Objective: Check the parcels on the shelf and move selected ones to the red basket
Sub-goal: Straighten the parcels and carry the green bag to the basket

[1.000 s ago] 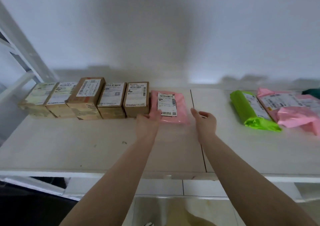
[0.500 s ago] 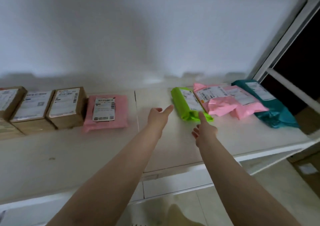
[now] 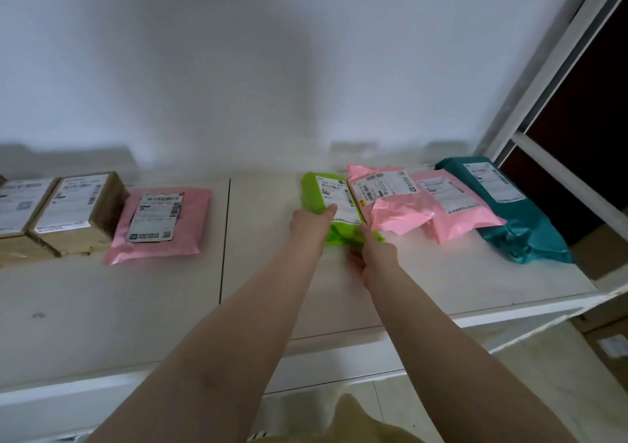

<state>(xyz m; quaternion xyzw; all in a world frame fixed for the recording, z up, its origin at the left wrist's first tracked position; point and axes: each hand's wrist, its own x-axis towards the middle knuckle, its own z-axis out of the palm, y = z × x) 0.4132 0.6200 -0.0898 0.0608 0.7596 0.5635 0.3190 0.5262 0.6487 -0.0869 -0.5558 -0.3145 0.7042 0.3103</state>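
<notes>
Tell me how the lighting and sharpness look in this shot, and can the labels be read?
Head view: dim, flat light, with soft shadows on the wall behind the parcels; wide-angle bending tilts the shelf frame at right; slight blur overall. Only large digits on the green parcel label show; the pink mailer label's fine print is illegible.

- A bright green parcel (image 3: 321, 198) lies flat on the white shelf (image 3: 136, 300), right of centre, its white label up, held at its near end by both hands.
- Two pink parcels overlap just to its right: the first pink parcel (image 3: 390, 201) touches the green one, the second pink parcel (image 3: 455, 208) lies beside it.
- A teal parcel (image 3: 516, 225) lies furthest right.
- A flat pink parcel (image 3: 159, 225) lies left of centre.
- Two cardboard boxes (image 3: 74, 208) sit at far left.
</notes>
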